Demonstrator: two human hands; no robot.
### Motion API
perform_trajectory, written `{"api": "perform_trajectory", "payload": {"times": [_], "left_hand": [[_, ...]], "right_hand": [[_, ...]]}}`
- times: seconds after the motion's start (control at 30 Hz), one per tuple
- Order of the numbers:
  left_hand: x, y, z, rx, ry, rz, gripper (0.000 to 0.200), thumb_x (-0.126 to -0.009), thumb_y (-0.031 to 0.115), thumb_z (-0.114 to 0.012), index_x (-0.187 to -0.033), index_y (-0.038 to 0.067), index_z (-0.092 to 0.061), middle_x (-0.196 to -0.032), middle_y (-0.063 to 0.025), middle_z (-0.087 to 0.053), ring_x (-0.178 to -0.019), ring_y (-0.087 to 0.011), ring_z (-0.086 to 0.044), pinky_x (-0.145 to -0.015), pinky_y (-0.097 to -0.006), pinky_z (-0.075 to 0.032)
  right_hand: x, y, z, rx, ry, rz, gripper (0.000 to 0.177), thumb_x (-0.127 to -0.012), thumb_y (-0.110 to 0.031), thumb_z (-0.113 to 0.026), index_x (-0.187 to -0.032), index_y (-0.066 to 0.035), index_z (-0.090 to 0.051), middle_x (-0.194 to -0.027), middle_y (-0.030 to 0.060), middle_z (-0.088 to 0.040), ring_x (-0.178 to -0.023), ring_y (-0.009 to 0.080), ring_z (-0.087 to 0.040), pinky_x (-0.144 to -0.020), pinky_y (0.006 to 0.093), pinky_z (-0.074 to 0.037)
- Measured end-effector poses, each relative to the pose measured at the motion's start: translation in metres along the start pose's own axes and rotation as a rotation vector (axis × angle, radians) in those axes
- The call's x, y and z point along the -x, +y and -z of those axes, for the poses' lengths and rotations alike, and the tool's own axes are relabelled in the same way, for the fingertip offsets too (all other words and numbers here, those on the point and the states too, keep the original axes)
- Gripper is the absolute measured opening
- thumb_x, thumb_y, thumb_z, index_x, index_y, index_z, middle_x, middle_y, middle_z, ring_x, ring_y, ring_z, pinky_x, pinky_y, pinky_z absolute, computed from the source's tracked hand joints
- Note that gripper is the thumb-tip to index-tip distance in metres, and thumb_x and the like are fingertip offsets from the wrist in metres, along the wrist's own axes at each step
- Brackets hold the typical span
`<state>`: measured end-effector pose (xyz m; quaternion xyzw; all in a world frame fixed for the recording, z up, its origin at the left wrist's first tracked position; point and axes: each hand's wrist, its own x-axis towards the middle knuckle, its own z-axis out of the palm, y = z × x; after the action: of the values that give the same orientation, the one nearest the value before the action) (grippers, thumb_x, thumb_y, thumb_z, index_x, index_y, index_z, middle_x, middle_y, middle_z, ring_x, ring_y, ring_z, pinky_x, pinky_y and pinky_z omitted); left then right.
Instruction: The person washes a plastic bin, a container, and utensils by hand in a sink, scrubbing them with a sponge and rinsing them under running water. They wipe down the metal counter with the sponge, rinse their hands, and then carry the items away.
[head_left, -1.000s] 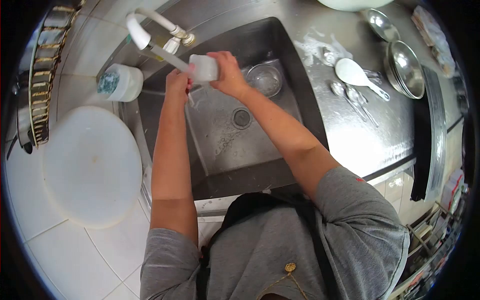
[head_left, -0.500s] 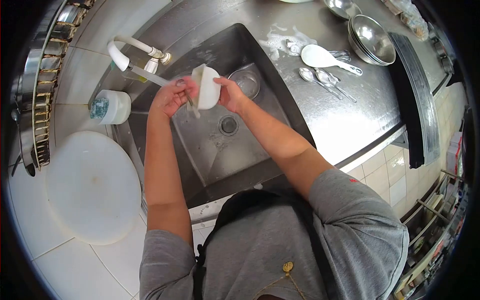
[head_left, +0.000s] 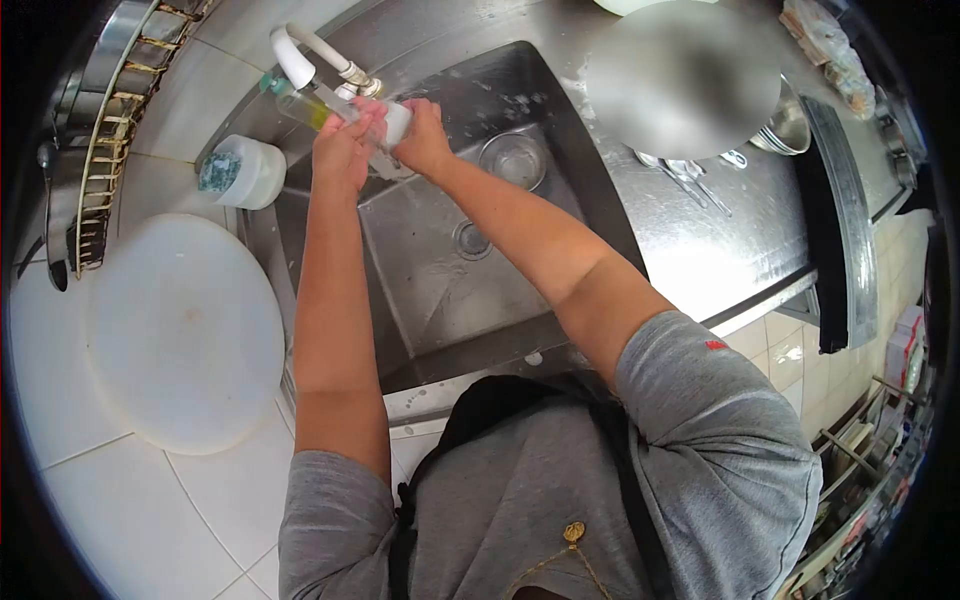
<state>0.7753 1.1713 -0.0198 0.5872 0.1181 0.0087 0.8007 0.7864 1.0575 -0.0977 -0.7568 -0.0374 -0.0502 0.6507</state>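
Observation:
Under the running tap (head_left: 293, 62), a small white bowl (head_left: 397, 123) is held over the sink, tilted on its side. My right hand (head_left: 425, 140) grips its right side, fingers closed round it. My left hand (head_left: 345, 150) is at the other side, in the water stream, with its fingers curled against the bowl; splashing water partly hides them. Water runs off below the bowl. A metal bowl (head_left: 512, 162) lies in the sink (head_left: 430, 320), near the drain (head_left: 472, 240).
Left of the sink are a white container (head_left: 258, 172) with a scouring pad, a bottle (head_left: 300, 104) and a round white board (head_left: 190, 340). Spoons (head_left: 690, 180) and stacked metal bowls (head_left: 790, 120) lie on the right counter (head_left: 700, 260), partly covered by a blurred patch.
Both hands have moved up with the white bowl, closer to the tap, and the bowl is turned. The view has shifted slightly, and a blurred patch covers part of the counter.

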Motion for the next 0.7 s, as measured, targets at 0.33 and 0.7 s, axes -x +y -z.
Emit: {"api": "perform_trajectory", "payload": {"times": [0.33,0.7], "left_hand": [[0.090,-0.138,0.080,-1.638,-0.340,-0.374,0.024,-0.091,0.019,-0.056,-0.110,0.005,-0.060,-0.078,-0.0059,-0.062,-0.064,-0.0116,-0.058,-0.054,-0.0287,-0.046],[0.161,-0.147,0.050,-0.593,0.111,0.462,0.019,-0.093,0.017,-0.051,-0.103,0.007,-0.063,-0.071,0.0006,-0.056,-0.062,-0.0117,-0.053,-0.054,-0.0238,-0.044]], "right_hand": [[0.098,0.034,0.109,0.920,-0.936,-0.193,0.069,-0.057,-0.014,-0.075,-0.121,-0.005,-0.050,-0.127,0.0208,-0.045,-0.112,0.0343,-0.053,-0.089,0.0422,-0.046],[0.176,-0.029,0.191,0.931,-0.523,0.394,0.068,-0.056,-0.014,-0.077,-0.118,-0.005,-0.049,-0.114,0.0147,-0.050,-0.107,0.0324,-0.049,-0.091,0.0402,-0.040]]}}
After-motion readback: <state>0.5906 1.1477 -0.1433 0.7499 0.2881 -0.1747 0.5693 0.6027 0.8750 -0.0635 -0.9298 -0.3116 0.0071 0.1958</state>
